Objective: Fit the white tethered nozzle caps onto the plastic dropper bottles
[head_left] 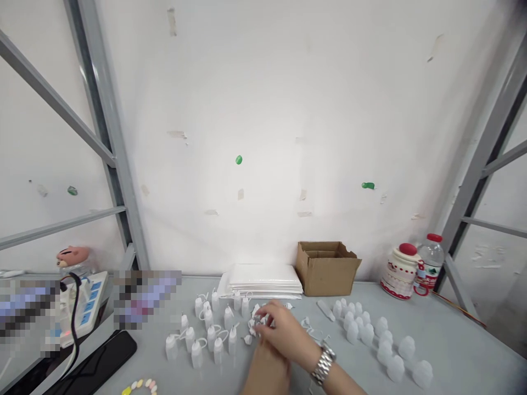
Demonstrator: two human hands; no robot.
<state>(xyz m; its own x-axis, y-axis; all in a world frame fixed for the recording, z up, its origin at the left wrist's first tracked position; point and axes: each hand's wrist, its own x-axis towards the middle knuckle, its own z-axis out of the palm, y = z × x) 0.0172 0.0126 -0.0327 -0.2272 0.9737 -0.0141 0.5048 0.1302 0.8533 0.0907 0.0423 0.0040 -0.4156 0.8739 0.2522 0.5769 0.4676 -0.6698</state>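
Head view of a grey desk against a white wall. The right hand, with a metal watch on its wrist, reaches in from the lower right; its fingers are pinched on a small white cap, held just above the desk surface. The left hand lies directly below the right fingers at the lower edge of the view; it is blurred, and whether its fingers are clenched or released cannot be told. Loose caps lie just beside the right fingers, on their left. Further left of the fingers stands a cluster of capped small bottles, upright, each with a tethered cap. To the right of the fingers, beyond the wrist, stands a group of bottles without caps, running towards the near right corner. Behind the fingers lies a stack of white bags, and just beside the stack, to its right, an open cardboard box. Well to the right of the fingers, at the wall, stand a jar with a red lid and a water bottle, touching or nearly so. Far left of the fingers lie a power strip and a black phone.
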